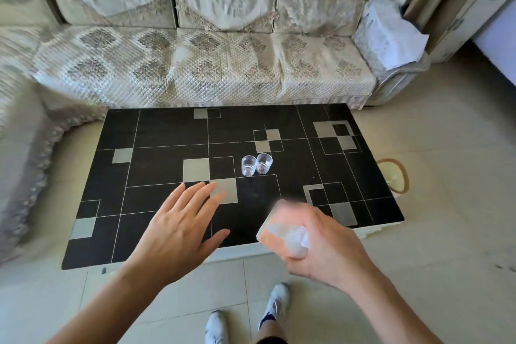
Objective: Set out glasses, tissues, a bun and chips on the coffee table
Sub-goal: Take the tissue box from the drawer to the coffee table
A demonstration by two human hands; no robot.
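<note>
The step in hand looks like bringing a third glass to the desk (pixel 167 131), the black top with pale squares filling the middle of the frame. The right hand (pixel 315 243), low and right of centre, has its fingers (pixel 290 212) clenched round a clear glass (pixel 290 234) that is blurred by motion; it hangs over the near edge of the desk, and I cannot tell whether it touches the top, though it seems not to. As far as the blur allows, the glass lies tilted in the grip, its long axis running from upper left to lower right of the frame, but which end is the mouth I cannot say. Two small clear glasses (pixel 256 164) stand upright and touching each other just right of the desk's centre, mouths up, well apart from both hands. The left hand (pixel 178 223), at lower centre-left, is released, its fingers straight and spread flat above or on the desk, holding nothing. To do the step well, I would judge that the held glass should be turned upright with its mouth up before it goes down, carried toward the standing pair, and set just beside them without knocking them, base flat on the top before the grip loosens. A pack of tissues (pixel 388 33) sits at the upper right, on the sofa (pixel 195 70) arm, not yet on the desk. No bun or chips are in view.
</note>
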